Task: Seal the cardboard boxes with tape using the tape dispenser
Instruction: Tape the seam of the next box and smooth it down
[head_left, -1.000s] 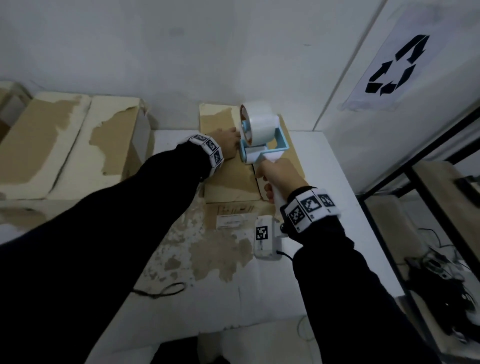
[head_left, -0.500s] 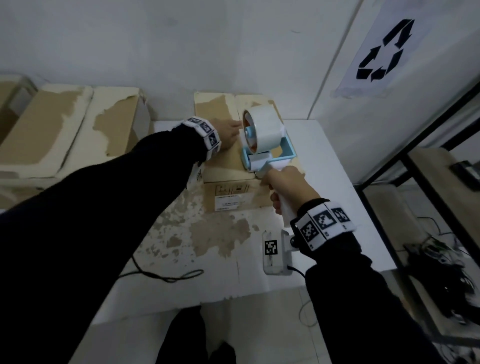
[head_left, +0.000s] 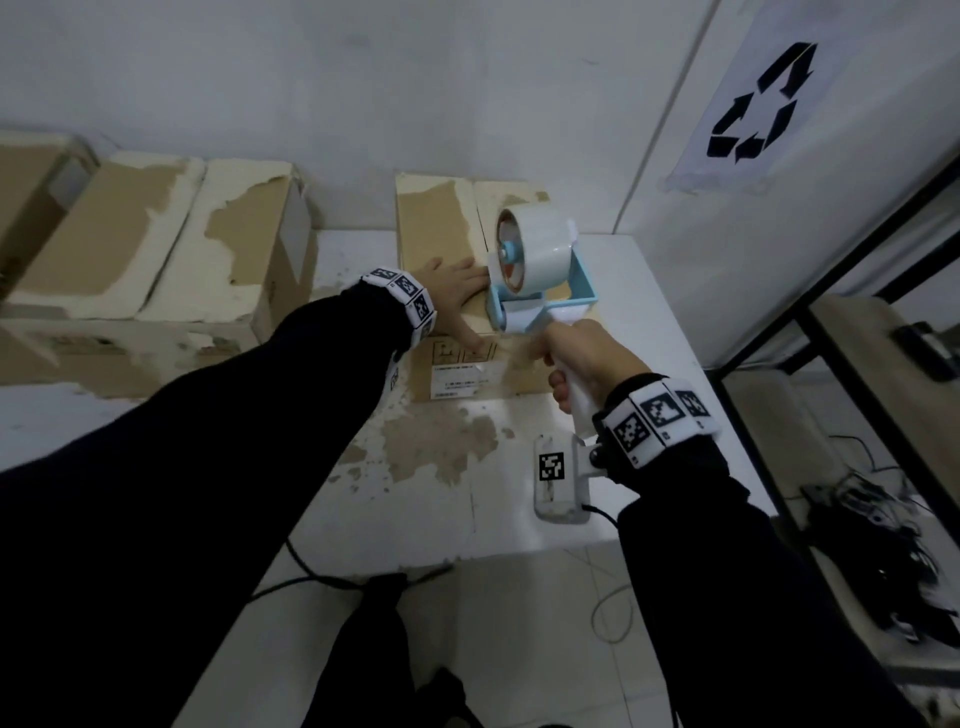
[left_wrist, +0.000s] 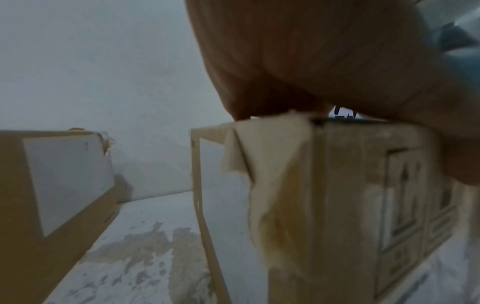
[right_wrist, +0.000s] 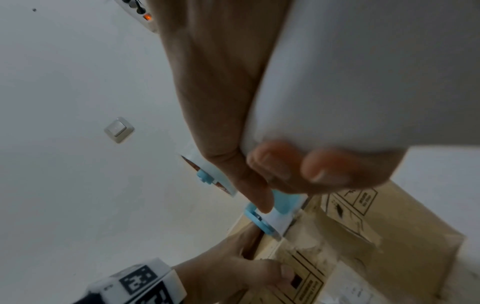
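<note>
Head view, nearest the wearer: two dark sleeves reach forward over a white table (head_left: 519, 525) whose surface is worn through to brown in patches. On the right wrist sits a band of black-and-white markers, with a small white camera unit (head_left: 558, 480) hanging below it. The right hand (head_left: 587, 358) is wrapped round the white handle of the tape dispenser (head_left: 540, 275), fingers curled under (the right wrist view shows their tips (right_wrist: 275, 162) pressed against the handle). Beyond the hand, the dispenser's light-blue frame and its roll of pale tape (head_left: 540, 244) stand above the near top edge of the cardboard box (head_left: 431, 234), and the front roller meets that edge where the two top flaps come together. The box stands on the table toward the back wall; a printed label (head_left: 462, 376) and handling symbols mark its near face. To the left of the dispenser, touching the box, the left hand (head_left: 454, 283) lies with fingers straight on the left flap and its thumb (right_wrist: 283, 271) hooked down over the near face. The left wrist view shows torn pale paper (left_wrist: 272, 185) hanging down the box corner. Farther left of the box, apart from it, stand larger cartons (head_left: 156, 249) with peeling cream tops. Behind the box, on the right-hand wall, hangs a recycling sign (head_left: 758, 104).
</note>
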